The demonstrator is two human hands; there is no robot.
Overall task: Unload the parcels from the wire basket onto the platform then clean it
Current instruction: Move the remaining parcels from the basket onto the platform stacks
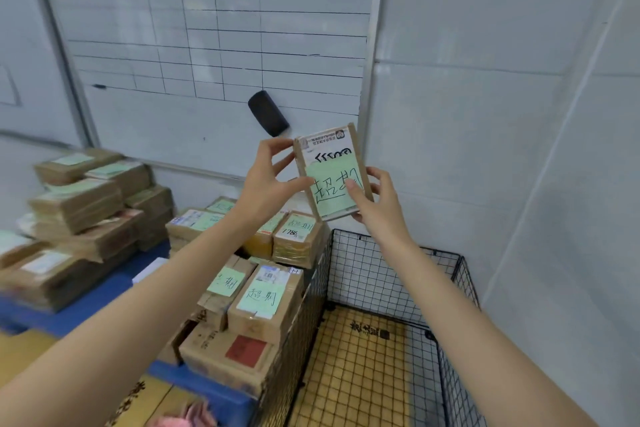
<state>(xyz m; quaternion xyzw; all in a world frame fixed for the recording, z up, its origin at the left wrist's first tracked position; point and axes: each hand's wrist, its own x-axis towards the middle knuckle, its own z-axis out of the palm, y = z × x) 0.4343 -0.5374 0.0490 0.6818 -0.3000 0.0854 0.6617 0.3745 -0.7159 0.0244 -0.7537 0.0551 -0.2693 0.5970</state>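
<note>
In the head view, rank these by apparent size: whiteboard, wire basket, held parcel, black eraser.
1. whiteboard
2. wire basket
3. held parcel, though nearness to the camera enlarges it
4. black eraser

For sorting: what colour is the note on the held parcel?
The note is light green; head view.

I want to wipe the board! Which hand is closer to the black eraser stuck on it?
Left. The left hand is just below the whiteboard eraser, pinching the left edge of the parcel. The right hand holds its lower right side, farther off to the right.
</note>
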